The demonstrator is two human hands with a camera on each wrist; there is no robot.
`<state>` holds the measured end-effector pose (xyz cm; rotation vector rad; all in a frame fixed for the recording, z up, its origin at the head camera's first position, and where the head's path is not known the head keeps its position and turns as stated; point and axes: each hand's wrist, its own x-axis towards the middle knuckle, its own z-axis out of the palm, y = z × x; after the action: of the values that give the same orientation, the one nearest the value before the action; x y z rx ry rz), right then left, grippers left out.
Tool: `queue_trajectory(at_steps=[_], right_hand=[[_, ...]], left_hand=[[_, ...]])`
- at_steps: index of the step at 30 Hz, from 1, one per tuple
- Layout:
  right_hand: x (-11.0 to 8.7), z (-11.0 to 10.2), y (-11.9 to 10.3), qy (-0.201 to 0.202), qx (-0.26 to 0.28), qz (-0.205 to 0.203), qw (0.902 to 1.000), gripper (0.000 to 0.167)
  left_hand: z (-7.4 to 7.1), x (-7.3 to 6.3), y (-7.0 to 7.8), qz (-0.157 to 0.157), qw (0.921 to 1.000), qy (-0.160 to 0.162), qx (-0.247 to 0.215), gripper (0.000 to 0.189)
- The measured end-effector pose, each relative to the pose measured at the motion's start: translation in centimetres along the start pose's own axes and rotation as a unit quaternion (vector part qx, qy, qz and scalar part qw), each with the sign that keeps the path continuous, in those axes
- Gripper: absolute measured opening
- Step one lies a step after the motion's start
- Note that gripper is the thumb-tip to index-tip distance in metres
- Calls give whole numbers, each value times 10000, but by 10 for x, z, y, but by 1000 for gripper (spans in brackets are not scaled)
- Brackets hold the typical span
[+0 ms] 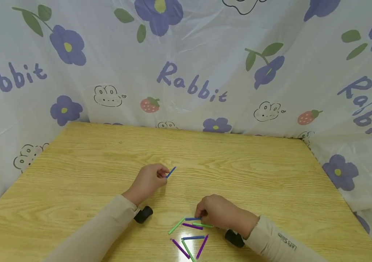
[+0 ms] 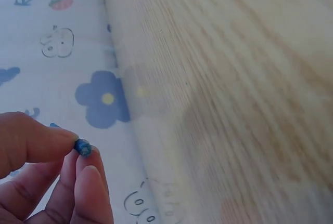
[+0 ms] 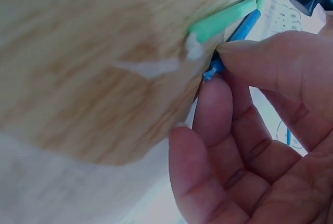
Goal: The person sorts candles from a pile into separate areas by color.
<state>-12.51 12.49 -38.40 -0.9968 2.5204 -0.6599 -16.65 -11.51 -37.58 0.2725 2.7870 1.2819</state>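
My left hand (image 1: 148,182) is held above the table at the centre left, pinching a slim blue candle (image 1: 171,172) between thumb and fingertips. In the left wrist view the end of that blue candle (image 2: 83,147) pokes out past the thumb. Lower and to the right, my right hand (image 1: 220,213) pinches one end of a second blue candle (image 1: 190,219) low over the table. Beside it lie a green candle (image 1: 176,225), a purple candle (image 1: 192,226) and another green candle (image 1: 206,225), partly behind the hand.
Nearer me lie a blue candle (image 1: 194,237), a purple candle (image 1: 180,249), a green candle (image 1: 188,251) and another purple candle (image 1: 202,246), roughly in a triangle. Black wrist cameras (image 1: 143,214) hang below both cuffs. A printed curtain (image 1: 192,54) borders the wooden table (image 1: 254,163).
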Motion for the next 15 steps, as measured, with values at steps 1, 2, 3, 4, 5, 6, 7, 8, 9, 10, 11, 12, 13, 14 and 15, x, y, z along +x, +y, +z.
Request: queue_trajectory(at_steps=[1,2,3,4,5,6,7,8,9,10,11,12,13,14,15], right_hand=[[0,0,0,-9,-1,9,10000,18],[0,0,0,-20,-4,23,10000,18],[0,0,-1,-29,-6,38,10000,18],[0,0,-1,-39,-2,55,10000,18],[0,0,-1,-51,10,66,10000,18],[0,0,-1,-60,17,70,10000,18],[0,-1,-1,-68,22,70,10000,18],[0,-1,-1,-72,24,68,9999,18],[0,-1,-1,-71,23,57,10000,18],[0,-1,-1,-68,13,47,10000,18],[0,-1,-1,-66,1,37,10000,18],[0,-1,-2,-59,-19,26,10000,18],[0,-1,-1,-57,-27,28,10000,18],[0,-1,-1,-59,-42,39,10000,17],[1,-1,-1,-61,-55,55,10000,17]], left_hand=[[0,3,-2,-4,10000,26,-20,17],[1,5,-3,-9,10000,47,-35,17],[1,7,-4,-20,10000,58,-51,18],[1,9,-4,-36,9999,72,-85,18],[1,11,-5,-46,9999,78,-111,18],[1,13,-5,-79,9998,74,-144,18],[1,14,-6,-103,9997,64,-190,19],[1,16,-6,-137,9996,49,-228,19],[1,17,-6,-171,9995,42,-264,20],[1,19,-5,-195,9994,40,-294,20],[1,20,-5,-205,9994,35,-291,20],[1,22,-5,-219,9993,38,-290,20],[1,24,-4,-235,9993,45,-297,20],[1,25,-4,-242,9992,45,-313,21],[2,27,-3,-231,9993,70,-302,21]])
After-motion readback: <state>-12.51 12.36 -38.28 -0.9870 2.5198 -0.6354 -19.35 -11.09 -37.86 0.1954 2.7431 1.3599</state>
